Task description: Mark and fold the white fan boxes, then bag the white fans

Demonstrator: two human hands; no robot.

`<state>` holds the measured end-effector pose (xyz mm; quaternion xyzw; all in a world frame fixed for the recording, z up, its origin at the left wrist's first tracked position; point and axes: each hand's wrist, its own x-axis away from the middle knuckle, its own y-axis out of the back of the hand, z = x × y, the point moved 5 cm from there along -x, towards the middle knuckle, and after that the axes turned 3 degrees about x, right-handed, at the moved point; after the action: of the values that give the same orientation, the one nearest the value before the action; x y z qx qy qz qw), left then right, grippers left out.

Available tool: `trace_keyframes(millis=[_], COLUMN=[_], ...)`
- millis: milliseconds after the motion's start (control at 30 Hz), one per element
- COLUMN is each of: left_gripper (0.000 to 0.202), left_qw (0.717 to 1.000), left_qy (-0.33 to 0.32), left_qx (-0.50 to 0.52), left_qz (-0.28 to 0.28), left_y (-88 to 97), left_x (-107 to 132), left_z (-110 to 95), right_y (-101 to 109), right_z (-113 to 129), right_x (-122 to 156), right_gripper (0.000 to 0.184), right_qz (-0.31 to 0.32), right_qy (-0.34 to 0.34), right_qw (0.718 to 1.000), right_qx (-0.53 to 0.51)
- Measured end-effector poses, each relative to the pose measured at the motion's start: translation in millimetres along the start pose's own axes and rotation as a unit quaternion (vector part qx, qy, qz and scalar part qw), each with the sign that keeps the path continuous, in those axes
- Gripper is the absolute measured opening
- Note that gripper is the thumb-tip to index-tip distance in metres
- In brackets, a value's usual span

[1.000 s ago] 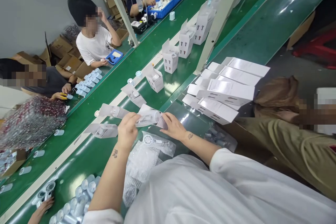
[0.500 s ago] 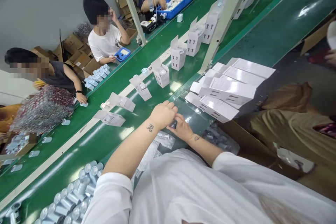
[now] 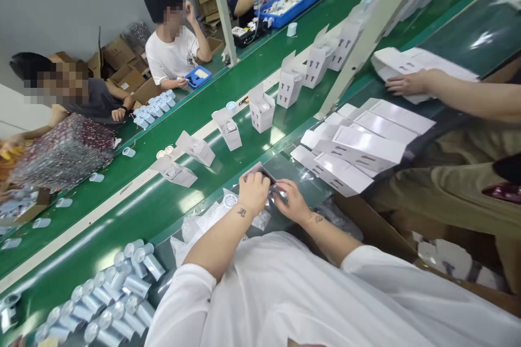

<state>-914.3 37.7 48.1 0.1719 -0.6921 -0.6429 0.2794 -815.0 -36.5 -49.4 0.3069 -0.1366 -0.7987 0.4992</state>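
Overhead view of a packing line: two parallel green conveyor belts [image 3: 134,230] run diagonally across the field, divided by a white strip. Seated co-workers line the far side, and a blue tray [image 3: 291,4] of white parts lies at the far end. On the nearer belt, a row of open white printed cartons [image 3: 262,111] stands or lies tilted. A stack of flat white cartons [image 3: 358,146] lies to the right of the hands, and a co-worker's hand [image 3: 407,83] rests on another flat carton [image 3: 419,68] at upper right. Pale blue plastic cylinders [image 3: 109,295] lie in a loose group at lower left, and bubble-wrap bags [image 3: 199,230] lie beneath the person's forearms.

Centre: the left hand [image 3: 254,193] and right hand [image 3: 295,201] meet over a flat, dark-faced item in clear film [image 3: 262,174]. Its long axis appears to run diagonally from upper left to lower right, though the exact outline is partly hidden. The item lies just ahead of both hands, its main body nearer the left. The left fingers are curled over its near edge; the right fingers [image 3: 281,191] pinch the glinting film at its other end. Compared with the earlier frame, the hands have parted slightly and more of the item shows.
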Motion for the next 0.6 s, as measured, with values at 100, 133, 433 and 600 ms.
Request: trace_keyframes(millis=[100,133,433,600], left_gripper=[0.021,0.017,0.019,0.026], left_qw=[0.998,0.997,0.959,0.944], left_qy=[0.05,0.047,0.124,0.219], left_qx=[0.036,0.044,0.045,0.026], left_qz=[-0.024,-0.033,-0.249,-0.244], left_y=[-1.3,1.2,67.7,46.1], left_x=[-2.1,2.4,167.8,224.4], left_z=[15.2,20.4,172.6,297.3], right_y=[59.6,85.4,173.8,169.2], right_z=[-18.4,-26.8,-136.8,-147.0], right_x=[-24.3,-37.7,-199.8,-217.9], right_gripper=[0.022,0.02,0.036,0.054], right_qz=[-0.128,-0.18,0.017,0.056], right_qy=[-0.053,-0.086,-0.321,-0.39], right_qw=[0.983,0.965,0.909,0.871], right_qx=[0.118,0.171,0.265,0.294])
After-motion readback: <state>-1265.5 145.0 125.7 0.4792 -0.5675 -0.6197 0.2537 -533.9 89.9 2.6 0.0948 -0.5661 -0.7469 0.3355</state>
